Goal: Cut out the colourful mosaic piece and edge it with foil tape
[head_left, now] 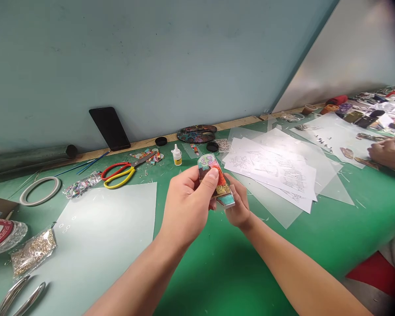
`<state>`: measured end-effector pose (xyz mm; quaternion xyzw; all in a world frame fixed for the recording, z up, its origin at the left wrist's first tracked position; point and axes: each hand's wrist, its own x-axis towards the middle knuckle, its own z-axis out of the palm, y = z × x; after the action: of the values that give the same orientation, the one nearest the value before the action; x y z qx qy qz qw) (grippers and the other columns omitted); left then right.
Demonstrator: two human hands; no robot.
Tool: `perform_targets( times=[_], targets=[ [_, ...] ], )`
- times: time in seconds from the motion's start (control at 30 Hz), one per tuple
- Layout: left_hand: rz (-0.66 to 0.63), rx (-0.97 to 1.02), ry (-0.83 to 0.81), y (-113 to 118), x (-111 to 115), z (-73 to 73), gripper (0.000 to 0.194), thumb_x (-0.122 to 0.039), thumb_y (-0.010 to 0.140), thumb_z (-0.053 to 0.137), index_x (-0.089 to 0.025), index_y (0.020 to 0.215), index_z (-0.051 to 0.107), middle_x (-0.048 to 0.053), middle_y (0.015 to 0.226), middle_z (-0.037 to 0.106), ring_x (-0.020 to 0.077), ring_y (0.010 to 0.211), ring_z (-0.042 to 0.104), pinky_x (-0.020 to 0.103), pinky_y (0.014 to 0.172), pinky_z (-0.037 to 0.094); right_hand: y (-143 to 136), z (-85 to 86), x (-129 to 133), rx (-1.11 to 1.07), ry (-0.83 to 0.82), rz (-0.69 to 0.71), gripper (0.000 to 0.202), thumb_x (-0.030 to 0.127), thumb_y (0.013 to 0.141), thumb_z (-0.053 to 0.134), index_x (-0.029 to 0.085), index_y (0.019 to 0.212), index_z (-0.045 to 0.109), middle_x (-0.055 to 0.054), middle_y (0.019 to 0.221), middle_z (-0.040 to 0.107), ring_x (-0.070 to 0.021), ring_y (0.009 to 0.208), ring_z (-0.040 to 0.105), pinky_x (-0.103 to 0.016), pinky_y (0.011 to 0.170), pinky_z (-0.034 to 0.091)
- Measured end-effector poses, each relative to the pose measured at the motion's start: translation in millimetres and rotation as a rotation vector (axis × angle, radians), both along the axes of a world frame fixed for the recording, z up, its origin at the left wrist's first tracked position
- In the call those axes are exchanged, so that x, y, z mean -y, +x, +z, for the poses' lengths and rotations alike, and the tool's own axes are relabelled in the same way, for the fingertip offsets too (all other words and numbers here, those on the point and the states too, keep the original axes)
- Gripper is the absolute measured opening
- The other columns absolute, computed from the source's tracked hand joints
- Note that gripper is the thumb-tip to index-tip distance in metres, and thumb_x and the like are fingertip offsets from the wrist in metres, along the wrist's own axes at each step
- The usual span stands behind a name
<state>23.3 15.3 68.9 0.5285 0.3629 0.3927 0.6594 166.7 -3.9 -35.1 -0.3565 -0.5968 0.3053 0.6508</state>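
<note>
Above the green table, my left hand (187, 202) is closed on a small, flat, colourful patterned piece (222, 188), its thumb pressed on the front. From the right, my right hand (239, 201) grips the lower right edge of the same piece, its fingers partly hidden behind it. The piece has a rounded top and a turquoise lower end. Just beyond the hands stand a small white glue bottle (177, 156) and a black round cap (212, 146).
Red-and-yellow scissors (119, 174), a bead bag (83, 184) and a translucent sheet (112, 219) lie left. Drawn papers (270, 166) spread right. A phone (109, 128) leans on the wall. Another person's hands (390, 151) work at far right. Pliers (19, 298) lie bottom left.
</note>
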Motion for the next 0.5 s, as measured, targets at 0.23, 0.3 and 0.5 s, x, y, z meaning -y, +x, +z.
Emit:
perform_targets(
  times=[0.23, 0.3, 0.5],
  targets=[
    [-0.052, 0.062, -0.01, 0.7, 1.6, -3.8, 0.031, -0.043, 0.094, 0.066, -0.016, 0.079, 0.064, -0.001, 0.067, 0.059, 0.0075, 0.052, 0.05, 0.019, 0.046, 0.038, -5.7, -1.7, 0.1, -0.041, -0.027, -0.034, 0.035, 0.052, 0.104, 0.043, 0.024, 0.096, 0.062, 0.001, 0.059, 0.054, -0.0196, 0.057, 0.058, -0.034, 0.055, 0.048],
    [-0.06, 0.089, -0.037, 1.3, 2.3, -4.1, 0.03, -0.043, 0.094, 0.066, -0.016, 0.08, 0.064, -0.001, 0.068, 0.059, 0.0071, 0.052, 0.051, 0.018, 0.045, 0.038, -8.4, -3.2, 0.5, -0.063, -0.022, -0.035, 0.031, 0.05, 0.103, 0.046, 0.025, 0.097, 0.062, 0.002, 0.058, 0.051, -0.0189, 0.054, 0.056, -0.034, 0.054, 0.048],
    [-0.07, 0.077, -0.056, 1.0, 2.9, -4.1, 0.029, -0.042, 0.094, 0.066, -0.017, 0.081, 0.064, 0.0, 0.07, 0.06, 0.0076, 0.054, 0.052, 0.018, 0.047, 0.04, -8.6, -7.8, 0.9, -0.022, -0.035, -0.098, 0.03, 0.055, 0.099, 0.051, 0.027, 0.099, 0.06, 0.001, 0.063, 0.053, -0.019, 0.056, 0.054, -0.034, 0.053, 0.046]
  ],
)
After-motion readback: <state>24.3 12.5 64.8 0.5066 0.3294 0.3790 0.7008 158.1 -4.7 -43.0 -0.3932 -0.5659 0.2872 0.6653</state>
